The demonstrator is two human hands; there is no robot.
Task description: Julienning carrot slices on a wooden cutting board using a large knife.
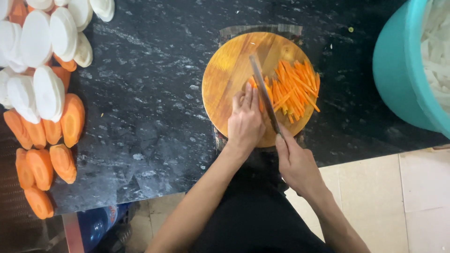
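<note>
Carrot strips (pixel 293 89), thin orange sticks, piled beside knife (pixel 265 93)

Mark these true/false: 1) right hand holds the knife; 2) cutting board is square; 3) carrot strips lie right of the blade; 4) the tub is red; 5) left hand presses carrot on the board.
1) True: the right hand grips the knife.
2) False: the wooden cutting board is round.
3) True: the carrot strips are piled right of the blade.
4) False: the tub is teal.
5) True: the left hand rests on the board, fingers on the carrot piece beside the blade.
</note>
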